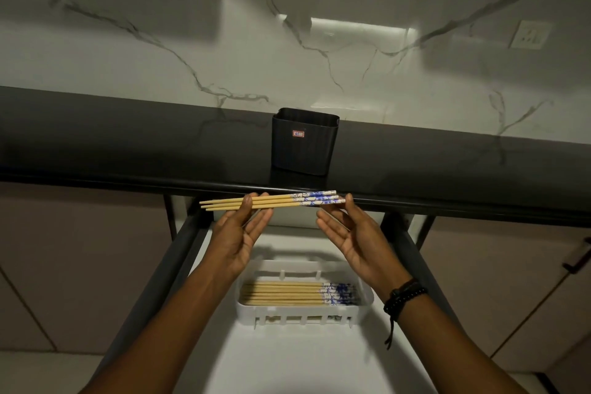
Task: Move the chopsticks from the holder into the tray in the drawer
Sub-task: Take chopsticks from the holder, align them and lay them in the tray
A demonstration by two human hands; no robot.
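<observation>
Chopsticks (275, 200) lay level over the drawer (287, 361), likely aligned to match those in the tray (367, 301). Left grip (243, 233) pinched the bamboo shafts; right grip (351, 233), fingers straight, touched the patterned ends. Holder (303, 145) on the surface (128, 137) looked empty.

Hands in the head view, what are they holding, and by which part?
Three chopsticks: left hand pinches the plain wooden shafts, right hand touches their blue patterned ends with fingertips.
</observation>
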